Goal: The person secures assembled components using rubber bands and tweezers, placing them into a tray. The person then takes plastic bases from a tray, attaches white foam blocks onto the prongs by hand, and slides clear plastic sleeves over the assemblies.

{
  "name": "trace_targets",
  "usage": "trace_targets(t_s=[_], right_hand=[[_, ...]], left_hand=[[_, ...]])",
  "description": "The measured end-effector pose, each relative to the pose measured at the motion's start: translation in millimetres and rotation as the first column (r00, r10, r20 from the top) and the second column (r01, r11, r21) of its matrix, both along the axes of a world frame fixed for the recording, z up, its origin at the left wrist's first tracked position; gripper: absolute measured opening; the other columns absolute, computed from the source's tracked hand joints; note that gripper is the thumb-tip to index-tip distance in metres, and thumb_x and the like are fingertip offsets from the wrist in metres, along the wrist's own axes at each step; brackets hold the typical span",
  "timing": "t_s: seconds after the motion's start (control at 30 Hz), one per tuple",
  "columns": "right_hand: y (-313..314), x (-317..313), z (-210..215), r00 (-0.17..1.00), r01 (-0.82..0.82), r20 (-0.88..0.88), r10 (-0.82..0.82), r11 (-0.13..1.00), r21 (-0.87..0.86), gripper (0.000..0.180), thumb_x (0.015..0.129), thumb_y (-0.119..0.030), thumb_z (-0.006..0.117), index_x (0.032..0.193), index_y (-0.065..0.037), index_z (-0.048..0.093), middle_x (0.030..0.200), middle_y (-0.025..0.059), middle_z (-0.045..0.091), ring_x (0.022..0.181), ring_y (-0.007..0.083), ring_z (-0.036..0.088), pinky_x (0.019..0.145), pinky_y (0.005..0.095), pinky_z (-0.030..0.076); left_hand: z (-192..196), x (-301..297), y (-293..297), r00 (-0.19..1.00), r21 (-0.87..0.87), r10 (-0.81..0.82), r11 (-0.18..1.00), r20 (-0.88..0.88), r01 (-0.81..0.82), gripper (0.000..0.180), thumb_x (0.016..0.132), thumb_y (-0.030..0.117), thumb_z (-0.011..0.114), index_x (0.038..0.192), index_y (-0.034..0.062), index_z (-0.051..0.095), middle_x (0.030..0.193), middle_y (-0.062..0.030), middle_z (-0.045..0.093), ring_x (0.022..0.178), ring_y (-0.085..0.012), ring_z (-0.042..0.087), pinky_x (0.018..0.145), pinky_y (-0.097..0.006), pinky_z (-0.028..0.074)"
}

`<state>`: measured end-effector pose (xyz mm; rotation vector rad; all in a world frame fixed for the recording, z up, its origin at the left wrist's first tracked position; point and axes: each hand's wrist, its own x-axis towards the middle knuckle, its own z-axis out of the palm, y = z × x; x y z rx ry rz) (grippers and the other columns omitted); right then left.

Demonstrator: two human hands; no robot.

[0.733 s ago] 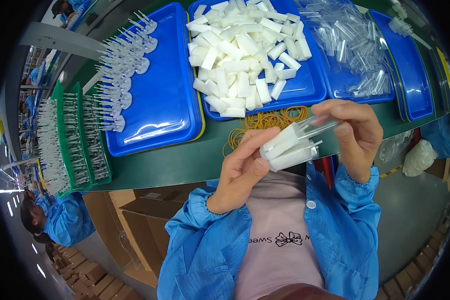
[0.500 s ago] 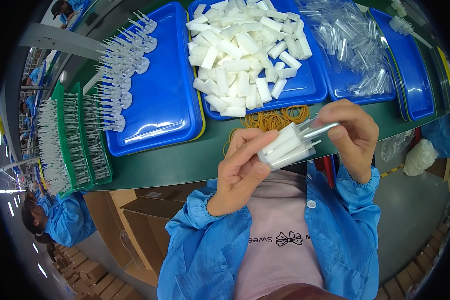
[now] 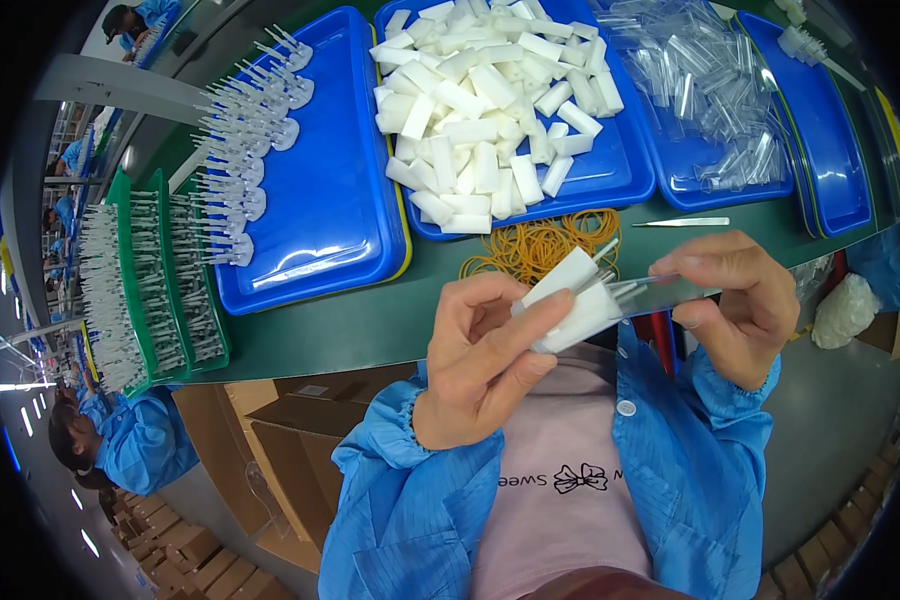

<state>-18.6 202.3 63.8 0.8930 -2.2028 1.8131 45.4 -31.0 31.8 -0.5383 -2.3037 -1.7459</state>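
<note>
Pinched in my left hand are white foam blocks, set side by side at a tilt above the table's front edge. Several thin pale rods stick out of their right end. My right hand grips a clear plastic sleeve between thumb and fingers. The sleeve's left end meets the rods beside the foam; whether it surrounds them is hard to make out. Behind my right hand, silver tweezers lie on the green table.
Orange rubber bands are heaped behind my left hand. Blue trays hold white foam pieces, clear sleeves and, at the left, clear-based parts with thin stems. Green racks of stemmed parts stand far left. A co-worker sits beyond.
The clear sleeve, around the foam blocks before, is now off them and over to the right in my right hand. That hand has moved right and down. The tweezers on the table now show.
</note>
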Motion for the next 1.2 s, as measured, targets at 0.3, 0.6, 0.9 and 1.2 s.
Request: trace_targets(t_s=[0.3,0.6,0.9,1.2], right_hand=[[3.0,-2.0,-5.4,0.992,-0.055,0.114,0.062,0.996,-0.065,0.028,0.073,-0.006,0.075,0.096,0.006,0.064,0.091,0.0164,0.067,0.083,0.0237,0.066,0.073,0.0317,0.050],[-6.7,-13.2,-5.0,0.999,-0.035,-0.013,0.038,0.987,0.155,0.030,0.070,-0.001,0.072,0.099,-0.001,0.064,0.092,0.0105,0.067,0.089,0.0250,0.060,0.078,0.0330,0.045],[-20.3,0.4,-11.3,0.993,-0.091,-0.041,0.108,0.951,0.295,0.073,0.068,-0.022,0.078,0.131,-0.002,0.047,0.133,0.0208,0.047,0.120,0.0360,0.048,0.099,0.0415,0.039],[-21.0,2.0,-20.4,0.965,-0.077,-0.208,0.160,0.929,0.361,0.094,0.058,-0.023,0.082,0.137,0.002,0.038,0.135,0.0208,0.045,0.117,0.0387,0.050,0.095,0.0459,0.043]], left_hand=[[2.5,-11.9,-8.5,0.953,0.073,-0.292,0.955,0.085,0.286,0.031,0.089,0.010,0.058,0.117,-0.0001,0.063,0.107,-0.0118,0.040,0.095,-0.0212,0.050,0.077,-0.030,0.047],[-17.5,-23.2,5.7,0.665,0.736,-0.618,0.660,0.419,0.150,0.072,0.090,0.026,0.062,0.146,0.0037,0.022,0.134,-0.0108,0.043,0.121,-0.0203,0.047,0.098,-0.033,0.042],[-11.4,-25.9,18.0,0.458,0.840,-0.725,0.534,0.514,-0.096,0.056,0.098,0.032,0.048,0.142,0.0018,0.030,0.128,-0.0103,0.050,0.113,-0.0174,0.053,0.098,-0.031,0.042],[-23.5,-21.4,16.5,0.443,0.846,-0.753,0.533,0.487,-0.024,0.053,0.095,0.031,0.053,0.137,0.0020,0.038,0.124,-0.0051,0.055,0.113,-0.0132,0.053,0.096,-0.030,0.042]])
